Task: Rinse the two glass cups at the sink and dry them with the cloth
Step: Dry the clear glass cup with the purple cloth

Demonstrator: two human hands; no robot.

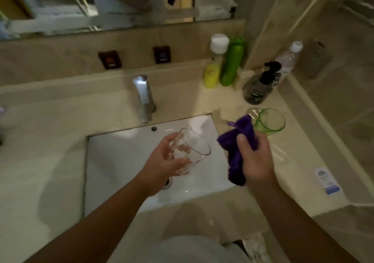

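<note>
My left hand [162, 161] grips a clear glass cup [194, 147] over the white sink basin [113, 157], its mouth tilted toward the right. My right hand [256, 157] holds a bunched purple cloth [237, 139] just right of that cup, over the basin's right edge. A green glass cup [271, 122] stands on the counter behind the cloth, partly hidden by it.
A chrome faucet [143, 98] rises behind the basin, no water visibly running. Yellow [212, 74] and green bottles [232, 62], a dark pump bottle [259, 86] and a clear bottle [287, 60] crowd the back right corner. A small packet [327, 179] lies on the right counter. A mirror [101, 3] hangs above.
</note>
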